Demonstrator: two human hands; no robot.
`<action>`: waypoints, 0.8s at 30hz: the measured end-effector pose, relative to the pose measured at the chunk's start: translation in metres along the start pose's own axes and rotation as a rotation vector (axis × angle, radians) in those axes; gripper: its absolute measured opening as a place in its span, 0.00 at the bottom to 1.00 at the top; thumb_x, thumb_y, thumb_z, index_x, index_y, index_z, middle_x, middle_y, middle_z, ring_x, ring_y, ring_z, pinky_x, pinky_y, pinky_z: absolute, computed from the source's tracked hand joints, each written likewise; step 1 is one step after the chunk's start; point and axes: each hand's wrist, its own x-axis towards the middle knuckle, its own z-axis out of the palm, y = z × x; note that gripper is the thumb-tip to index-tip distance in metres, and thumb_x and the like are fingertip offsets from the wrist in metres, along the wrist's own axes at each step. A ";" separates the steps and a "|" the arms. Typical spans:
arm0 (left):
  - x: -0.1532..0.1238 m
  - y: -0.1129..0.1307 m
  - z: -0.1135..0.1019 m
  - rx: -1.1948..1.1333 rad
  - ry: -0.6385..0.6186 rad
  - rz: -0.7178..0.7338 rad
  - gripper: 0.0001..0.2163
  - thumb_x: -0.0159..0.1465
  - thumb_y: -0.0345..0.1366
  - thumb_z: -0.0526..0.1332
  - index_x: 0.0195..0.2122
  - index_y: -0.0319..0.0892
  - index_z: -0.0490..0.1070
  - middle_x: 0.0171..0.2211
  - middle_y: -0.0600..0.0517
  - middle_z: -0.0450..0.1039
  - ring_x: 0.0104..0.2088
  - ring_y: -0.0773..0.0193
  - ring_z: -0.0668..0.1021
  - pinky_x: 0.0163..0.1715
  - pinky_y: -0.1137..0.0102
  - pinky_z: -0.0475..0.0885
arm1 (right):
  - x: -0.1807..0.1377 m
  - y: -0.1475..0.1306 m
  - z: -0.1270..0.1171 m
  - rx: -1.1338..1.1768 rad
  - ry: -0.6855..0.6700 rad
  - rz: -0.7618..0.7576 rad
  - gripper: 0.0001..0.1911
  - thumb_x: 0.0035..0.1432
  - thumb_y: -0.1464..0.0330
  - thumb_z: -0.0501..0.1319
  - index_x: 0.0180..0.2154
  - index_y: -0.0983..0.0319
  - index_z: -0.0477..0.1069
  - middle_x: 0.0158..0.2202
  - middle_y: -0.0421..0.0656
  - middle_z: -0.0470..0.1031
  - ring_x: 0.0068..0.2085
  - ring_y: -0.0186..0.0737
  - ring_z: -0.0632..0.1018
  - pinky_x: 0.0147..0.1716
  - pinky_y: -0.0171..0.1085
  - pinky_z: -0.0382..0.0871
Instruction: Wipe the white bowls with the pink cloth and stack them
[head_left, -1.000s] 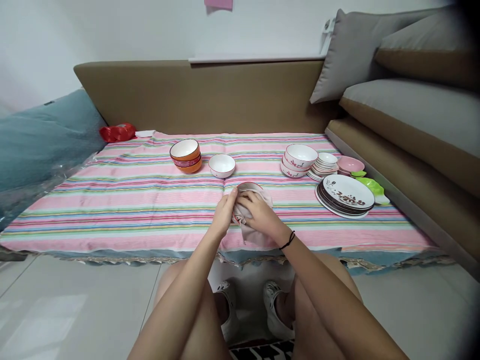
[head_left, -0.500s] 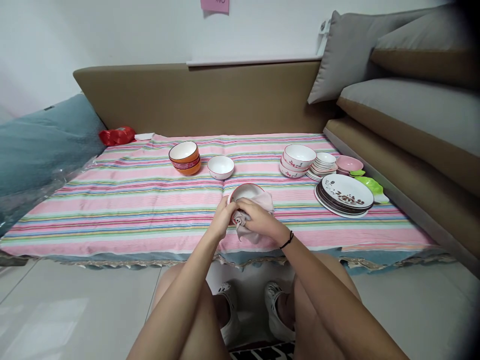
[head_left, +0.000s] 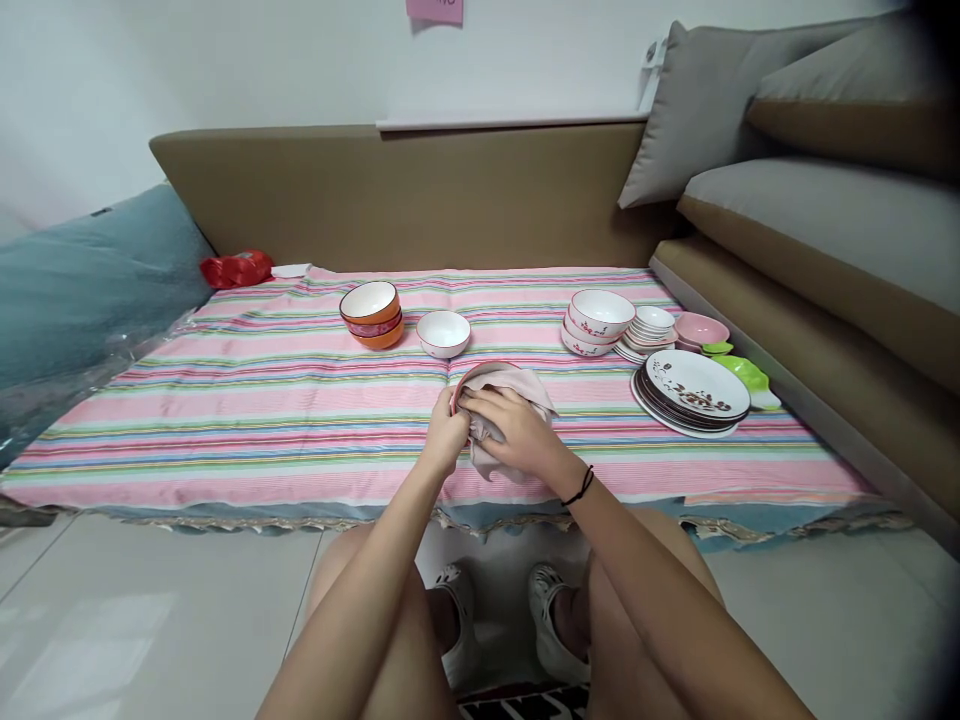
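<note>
Above the near edge of the striped cloth, my left hand (head_left: pixel 448 432) grips the left side of a red-rimmed bowl (head_left: pixel 480 371). My right hand (head_left: pixel 517 428) presses a pale pink cleaning cloth (head_left: pixel 537 390) into that bowl, fingers reaching inside the rim. Most of the bowl is hidden by the cloth and my hands. Just beyond them stands a small white bowl (head_left: pixel 443 333) with a thin red rim. To its left is a stack of orange and red bowls (head_left: pixel 373 318).
On the striped cloth (head_left: pixel 225 420), white flowered bowls (head_left: pixel 598 318), small dishes (head_left: pixel 651 325), a pink bowl (head_left: pixel 702 329), a plate stack (head_left: pixel 694 390) and a green dish (head_left: pixel 750 378) stand right. A red package (head_left: pixel 237 269) lies far left. Cushions (head_left: pixel 817 220) rise at right.
My right hand has flattened and spread, moving slightly further into the bowl with the cloth. My left hand keeps its hold on the bowl's side, and the bowl has tilted a little.
</note>
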 end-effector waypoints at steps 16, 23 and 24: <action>-0.008 0.004 -0.001 0.005 -0.052 -0.146 0.27 0.37 0.26 0.52 0.43 0.42 0.68 0.32 0.54 0.68 0.28 0.66 0.69 0.22 0.76 0.62 | 0.000 0.007 -0.005 0.077 -0.008 -0.031 0.25 0.56 0.70 0.60 0.57 0.59 0.67 0.60 0.45 0.69 0.62 0.47 0.65 0.62 0.50 0.58; -0.007 0.011 -0.002 -0.090 -0.079 -0.241 0.26 0.39 0.26 0.57 0.44 0.42 0.70 0.30 0.53 0.71 0.26 0.68 0.70 0.22 0.76 0.65 | -0.008 0.017 -0.017 -0.043 0.229 0.066 0.20 0.59 0.79 0.49 0.47 0.61 0.74 0.55 0.48 0.72 0.57 0.45 0.71 0.58 0.47 0.66; -0.008 0.013 -0.003 -0.104 -0.084 -0.258 0.26 0.39 0.26 0.58 0.44 0.42 0.70 0.31 0.53 0.71 0.26 0.68 0.71 0.23 0.75 0.66 | -0.008 0.019 -0.019 -0.043 0.286 0.082 0.20 0.59 0.79 0.49 0.46 0.61 0.74 0.54 0.48 0.73 0.56 0.45 0.71 0.57 0.47 0.67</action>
